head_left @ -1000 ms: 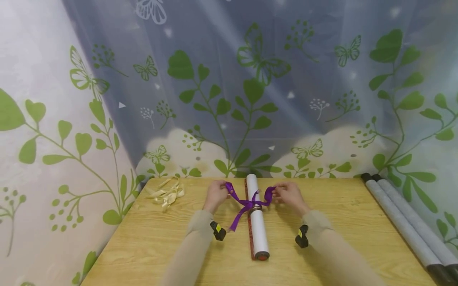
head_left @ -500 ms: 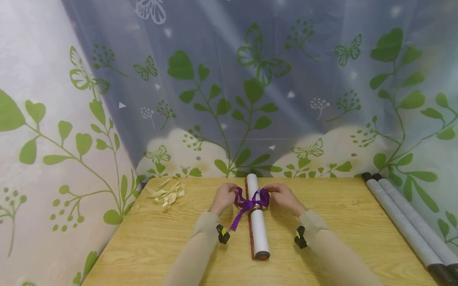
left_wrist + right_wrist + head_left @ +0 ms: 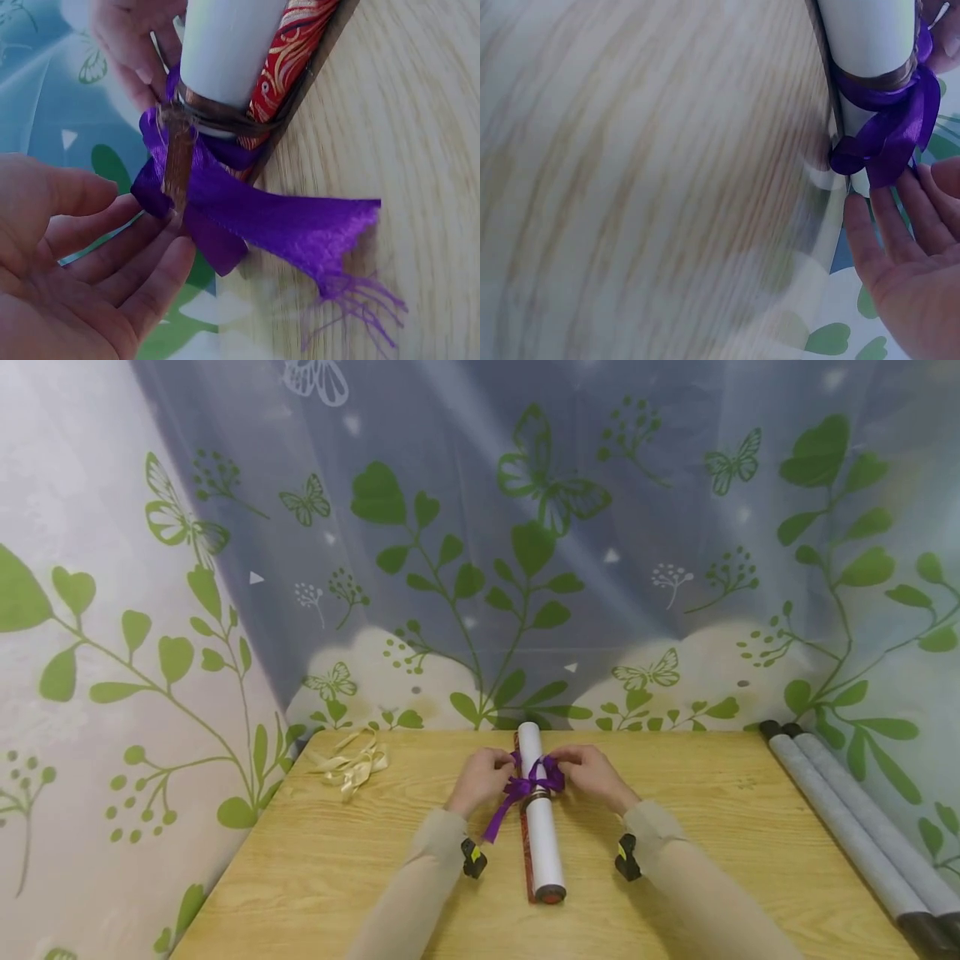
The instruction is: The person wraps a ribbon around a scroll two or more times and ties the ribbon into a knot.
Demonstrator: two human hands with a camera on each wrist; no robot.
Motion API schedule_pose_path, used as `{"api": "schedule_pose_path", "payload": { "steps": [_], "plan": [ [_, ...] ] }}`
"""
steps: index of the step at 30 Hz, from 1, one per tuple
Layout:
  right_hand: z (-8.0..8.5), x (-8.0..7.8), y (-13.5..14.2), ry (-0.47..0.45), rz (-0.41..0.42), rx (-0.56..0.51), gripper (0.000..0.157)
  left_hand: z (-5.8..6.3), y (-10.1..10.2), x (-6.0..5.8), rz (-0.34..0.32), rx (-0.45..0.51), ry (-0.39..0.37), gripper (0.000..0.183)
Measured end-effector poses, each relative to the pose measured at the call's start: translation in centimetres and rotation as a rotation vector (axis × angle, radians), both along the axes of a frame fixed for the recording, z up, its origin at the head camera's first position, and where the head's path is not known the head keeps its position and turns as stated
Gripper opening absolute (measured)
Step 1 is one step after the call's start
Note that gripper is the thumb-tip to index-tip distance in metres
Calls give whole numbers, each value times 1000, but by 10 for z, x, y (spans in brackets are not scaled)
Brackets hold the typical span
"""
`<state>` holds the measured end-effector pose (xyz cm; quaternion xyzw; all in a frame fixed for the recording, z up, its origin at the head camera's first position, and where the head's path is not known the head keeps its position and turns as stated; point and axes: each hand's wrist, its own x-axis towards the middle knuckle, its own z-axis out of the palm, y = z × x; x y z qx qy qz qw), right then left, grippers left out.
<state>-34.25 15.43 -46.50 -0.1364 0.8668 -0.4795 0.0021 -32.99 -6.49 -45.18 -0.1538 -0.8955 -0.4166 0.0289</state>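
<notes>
A white rolled scroll lies lengthwise on the wooden table, with a red-and-gold patterned edge along one side. Brown cord circles its middle, and over that a purple ribbon is tied in loops. From the left, my left hand pinches a ribbon loop close beside the scroll. Opposite it, my right hand pinches the other loop with thumb and fingers. One frayed ribbon tail hangs free toward the table. A brown tab lies against the knot.
At the back left of the table lies a loose heap of cream ribbon. Two grey rolls with black ends, an inner one and an outer one, lie along the right edge. A leaf-patterned cloth hangs behind.
Both hands have moved inward toward the scroll, bringing the purple ribbon's stretched ends into smaller loops near the knot. The scroll has stayed in place.
</notes>
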Motion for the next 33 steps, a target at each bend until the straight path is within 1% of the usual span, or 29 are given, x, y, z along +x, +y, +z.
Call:
{"api": "schedule_pose_path", "payload": {
  "steps": [4, 9, 13, 20, 24, 27, 29, 33],
  "plan": [
    [1, 1, -1, 0, 5, 13, 28, 1, 4, 2, -21, -32, 25, 22],
    [-2, 4, -4, -11, -4, 28, 28, -3, 6, 4, -42, -69, 40, 20],
    [-5, 5, -8, 6, -13, 37, 26, -7, 9, 7, -65, -75, 27, 18],
    [-6, 11, -20, 42, 16, 56, 30, -11, 15, 10, -67, -9, -43, 13],
    [-4, 13, -25, 84, 53, 77, 28, -11, 17, 11, -76, -62, 34, 16],
    [-1, 14, -28, 125, 59, 98, 20, -12, 19, 11, -82, -112, 105, 23],
    [2, 15, -29, 135, 40, 118, 15, -12, 21, 12, -88, -127, 117, 28],
    [6, 17, -30, 142, 7, 166, 19, -13, 24, 13, -98, -150, 125, 30]
  ]
}}
